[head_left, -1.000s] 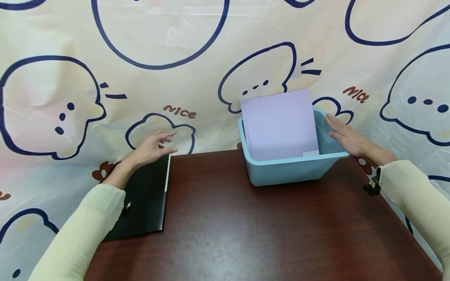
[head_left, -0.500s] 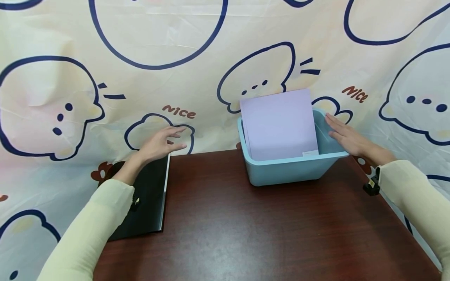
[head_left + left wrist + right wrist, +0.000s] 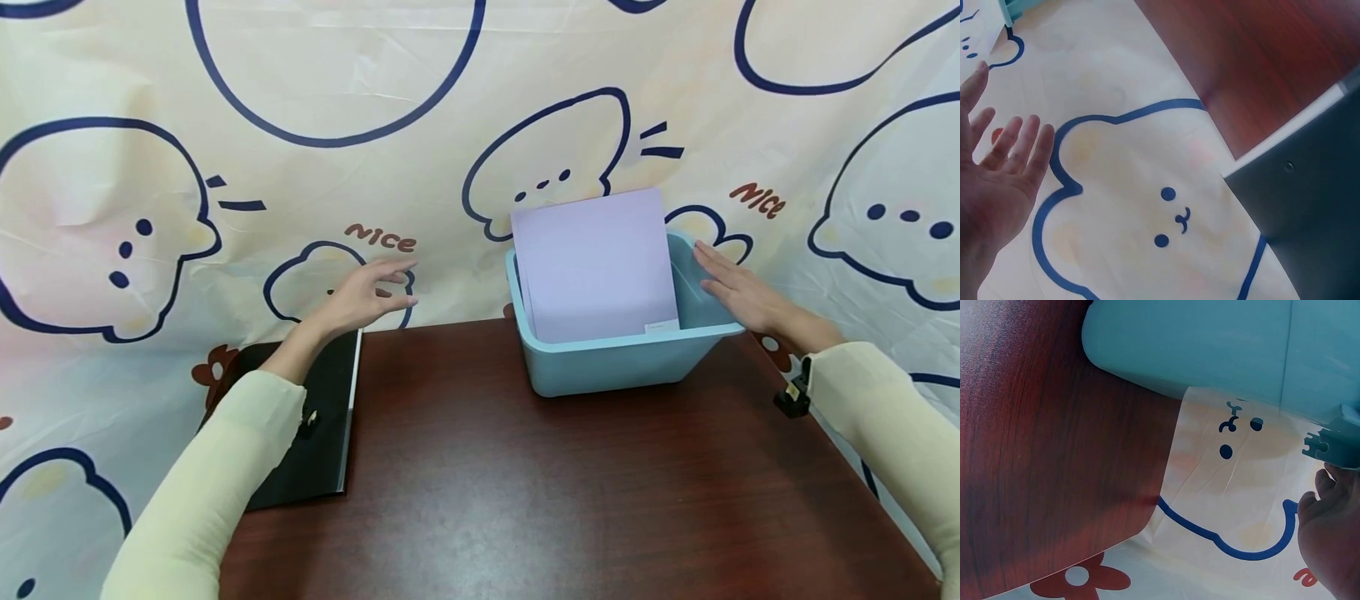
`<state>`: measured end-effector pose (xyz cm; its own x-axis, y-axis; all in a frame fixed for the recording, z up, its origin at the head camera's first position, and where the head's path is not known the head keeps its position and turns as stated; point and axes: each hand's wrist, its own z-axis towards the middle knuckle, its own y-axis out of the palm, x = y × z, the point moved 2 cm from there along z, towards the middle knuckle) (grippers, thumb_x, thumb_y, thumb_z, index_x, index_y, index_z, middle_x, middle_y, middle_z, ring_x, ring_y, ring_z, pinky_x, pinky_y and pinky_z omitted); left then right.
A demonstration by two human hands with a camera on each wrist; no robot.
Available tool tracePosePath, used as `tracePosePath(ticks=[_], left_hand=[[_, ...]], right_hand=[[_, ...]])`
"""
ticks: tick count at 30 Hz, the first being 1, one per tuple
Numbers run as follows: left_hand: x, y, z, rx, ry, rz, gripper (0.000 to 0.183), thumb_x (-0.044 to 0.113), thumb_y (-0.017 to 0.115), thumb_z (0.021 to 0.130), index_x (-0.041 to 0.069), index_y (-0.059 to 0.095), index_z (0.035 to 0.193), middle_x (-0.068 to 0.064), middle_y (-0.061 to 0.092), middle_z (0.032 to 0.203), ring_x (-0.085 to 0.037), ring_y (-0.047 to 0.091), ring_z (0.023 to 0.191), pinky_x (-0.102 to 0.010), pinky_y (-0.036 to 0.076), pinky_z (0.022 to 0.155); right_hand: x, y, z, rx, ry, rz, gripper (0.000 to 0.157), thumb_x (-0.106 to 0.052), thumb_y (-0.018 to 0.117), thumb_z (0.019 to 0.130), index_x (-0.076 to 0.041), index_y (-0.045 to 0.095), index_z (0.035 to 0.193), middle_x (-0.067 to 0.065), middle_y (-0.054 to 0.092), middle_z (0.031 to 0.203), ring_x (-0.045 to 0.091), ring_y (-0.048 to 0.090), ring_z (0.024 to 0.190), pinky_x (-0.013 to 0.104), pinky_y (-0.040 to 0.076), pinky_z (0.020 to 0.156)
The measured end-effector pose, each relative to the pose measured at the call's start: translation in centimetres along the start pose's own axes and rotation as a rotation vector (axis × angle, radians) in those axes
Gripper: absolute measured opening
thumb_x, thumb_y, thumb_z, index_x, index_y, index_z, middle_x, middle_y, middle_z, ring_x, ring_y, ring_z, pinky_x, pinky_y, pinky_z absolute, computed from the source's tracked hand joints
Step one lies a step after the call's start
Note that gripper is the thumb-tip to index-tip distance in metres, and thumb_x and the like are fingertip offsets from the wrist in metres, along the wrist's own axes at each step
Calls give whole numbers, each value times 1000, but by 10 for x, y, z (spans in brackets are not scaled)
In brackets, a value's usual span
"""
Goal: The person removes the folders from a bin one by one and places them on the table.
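There sat the light-blue plastic bin [image 3: 611, 369], at the back of the dark red-brown wooden table [image 3: 487, 467], right of centre! Its mouth faced up, its long axis ran side to side, and the right end lay slightly farther back than the left. Standing in it were flat, pale-lilac rectangular sheets [image 3: 596, 267], at least two, broad face to the person, the top edge climbing to the right and well above the rim. Their lower part was hidden, so which side was longer could not be told. A small white label [image 3: 663, 327] showed low on the right.

And the hands, well apart! The right hand [image 3: 746, 298] lay over the bin's right end, fingers straight, pointing back and left; how firmly it touched could not be told. The left hand [image 3: 356, 300] hung in the air before the pale cartoon-printed cloth [image 3: 322, 75], thumb and fingers parted, pointing right towards the bin.

Under the left forearm, a flat black rectangular folder [image 3: 318, 450] lay with its long axis running front to back, a pale strip along its right edge. Between folder and bin ran a wide stretch of tabletop, more of it in front; behind came the cloth, and just beyond the bin's right end, the table's slanting side edge.
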<state>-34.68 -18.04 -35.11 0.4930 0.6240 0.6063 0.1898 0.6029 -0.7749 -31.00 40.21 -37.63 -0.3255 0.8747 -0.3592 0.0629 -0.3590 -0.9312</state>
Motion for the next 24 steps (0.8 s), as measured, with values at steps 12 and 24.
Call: tracePosePath(ticks=[12,24], left_hand=[[15,8,20,37,14,-5,66,34,74,88,19,47,146,-7,49,146,-30,55,124,-50,50,96],[31,21,38,29,23,-113,65,38,72,88,21,47,146,-4,48,148,-25,51,130,-48,47,101]], right_hand=[[1,0,0,4,0,14,60,-30,29,107,-16,0,158,8,-7,164,37,-4,149,66,2,114],[1,0,0,2,-7,15,60,-30,30,107,-17,0,158,7,-6,165,36,-4,150,67,3,114]])
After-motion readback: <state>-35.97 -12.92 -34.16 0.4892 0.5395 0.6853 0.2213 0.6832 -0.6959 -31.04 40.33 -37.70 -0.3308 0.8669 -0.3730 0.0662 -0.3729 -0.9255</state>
